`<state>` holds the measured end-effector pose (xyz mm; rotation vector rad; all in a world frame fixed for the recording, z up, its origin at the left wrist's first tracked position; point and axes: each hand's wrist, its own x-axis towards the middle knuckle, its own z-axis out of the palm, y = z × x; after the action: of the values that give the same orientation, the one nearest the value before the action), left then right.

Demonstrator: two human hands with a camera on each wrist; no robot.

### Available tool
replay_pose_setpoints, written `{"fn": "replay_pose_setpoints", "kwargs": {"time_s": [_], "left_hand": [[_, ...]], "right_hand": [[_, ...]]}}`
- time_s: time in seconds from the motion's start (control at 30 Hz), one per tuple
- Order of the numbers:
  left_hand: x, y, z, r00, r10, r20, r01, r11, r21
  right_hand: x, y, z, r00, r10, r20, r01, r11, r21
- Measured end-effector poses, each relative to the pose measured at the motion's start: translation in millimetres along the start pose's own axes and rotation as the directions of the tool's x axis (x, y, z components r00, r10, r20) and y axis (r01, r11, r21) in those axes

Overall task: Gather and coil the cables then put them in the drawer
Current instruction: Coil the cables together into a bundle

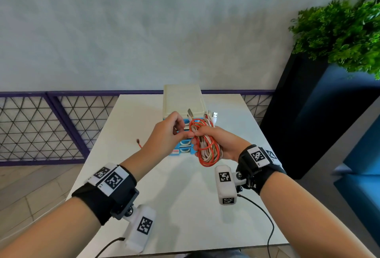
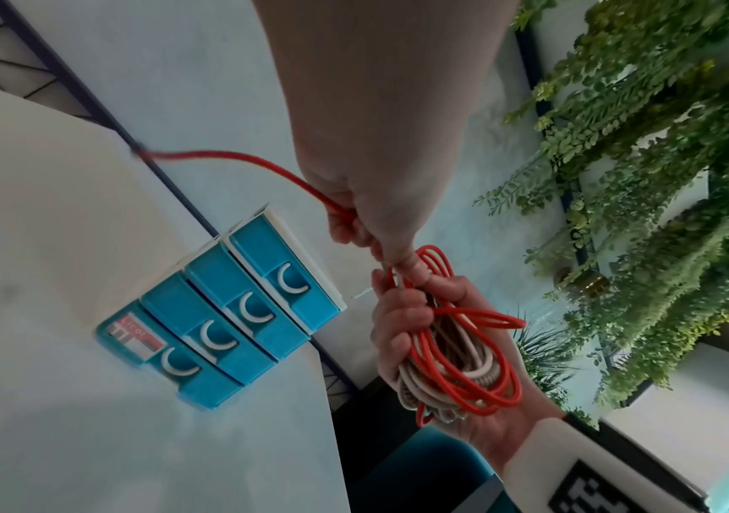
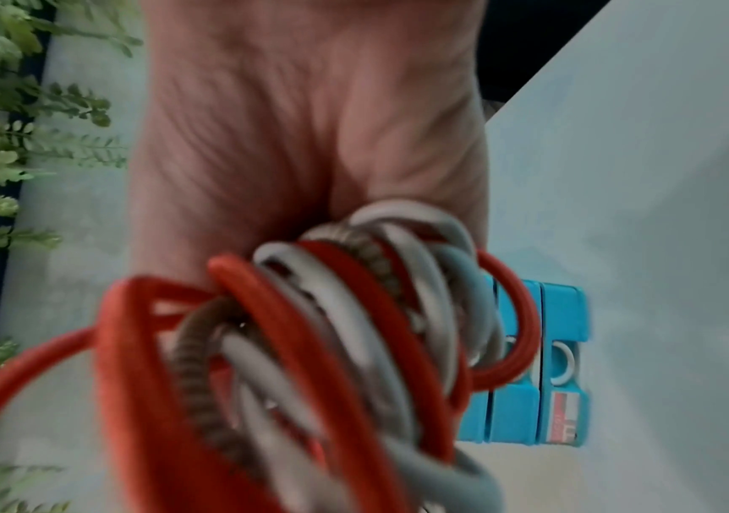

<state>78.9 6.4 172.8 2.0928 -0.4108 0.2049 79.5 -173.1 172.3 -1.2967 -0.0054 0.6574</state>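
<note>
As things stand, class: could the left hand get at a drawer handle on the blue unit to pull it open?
Probably not yet. The way to the blue drawer unit looks free, and its drawers are shut, but the left hand is pinching the red cable beside the coiled bundle held in the right hand.

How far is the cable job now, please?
Mostly gathered: the right hand grips the coiled cables. In hand: the left hand pinches the red cable's loose tail, not yet wound. Left: the blue drawers look closed; nothing is stored.
</note>
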Motion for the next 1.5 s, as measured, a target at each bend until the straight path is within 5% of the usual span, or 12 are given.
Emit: {"fn": "replay_pose_setpoints", "kwargs": {"time_s": [0.13,0.2,0.3,0.43,0.53,0.73,0.93,1.1,1.2,1.33,1.4,1.5], "left_hand": [[4.1,-7.6,-9.3,0.967,-0.202,0.155,0.179,0.972,0.151],[2.6,-14.0,-16.6,0.869,-0.407,0.282,0.429,0.903,-0.021],[-3.1,-16.9,-22.8,0.674,-0.503,0.541,0.726,0.588,-0.357],[-3.0,-1.5,-13.6,0.675,-0.442,0.591,0.736,0.343,-0.584],[-0.5,13.1,-2.1,0.727,-0.442,0.525,0.686,0.441,-0.579],[2.6,22.6,7.8,0.735,-0.448,0.509,0.674,0.562,-0.480],[-2.9,24.0,8.5,0.752,-0.426,0.503,0.643,0.644,-0.414],[-15.3,9.1,-2.4,0.627,-0.429,0.650,0.729,0.616,-0.297],[-24.6,-2.1,-10.5,0.566,-0.427,0.705,0.745,0.632,-0.215],[-18.5,-6.1,-12.7,0.768,-0.327,0.550,0.386,0.922,0.009],[-12.5,-2.0,-11.0,0.872,-0.244,0.424,0.175,0.965,0.195],[-7.3,8.0,-6.0,0.950,-0.115,0.292,0.071,0.985,0.154]], "right_hand": [[2.2,-1.6,-6.5,0.980,-0.141,-0.144,0.126,0.986,-0.106],[2.9,-1.5,-14.3,0.949,-0.195,-0.248,0.163,0.976,-0.145],[3.1,-0.1,-24.1,0.900,-0.234,-0.368,0.168,0.964,-0.204],[10.6,6.0,-20.4,0.891,-0.256,-0.374,0.181,0.958,-0.223],[15.2,9.2,-8.3,0.916,-0.265,-0.302,0.198,0.952,-0.235],[11.8,4.2,8.9,0.977,-0.189,-0.104,0.181,0.980,-0.077],[7.8,2.6,8.3,0.898,-0.280,-0.341,0.217,0.953,-0.210],[9.6,0.1,-11.2,0.798,-0.311,-0.516,0.276,0.950,-0.144],[3.5,-5.6,-22.3,0.797,-0.292,-0.529,0.283,0.954,-0.101],[0.5,-6.0,-16.6,0.877,-0.237,-0.418,0.212,0.972,-0.104],[0.2,-5.5,-10.0,0.921,-0.207,-0.331,0.186,0.978,-0.096],[-0.1,-3.7,-0.5,0.972,-0.152,-0.178,0.126,0.981,-0.147]]}}
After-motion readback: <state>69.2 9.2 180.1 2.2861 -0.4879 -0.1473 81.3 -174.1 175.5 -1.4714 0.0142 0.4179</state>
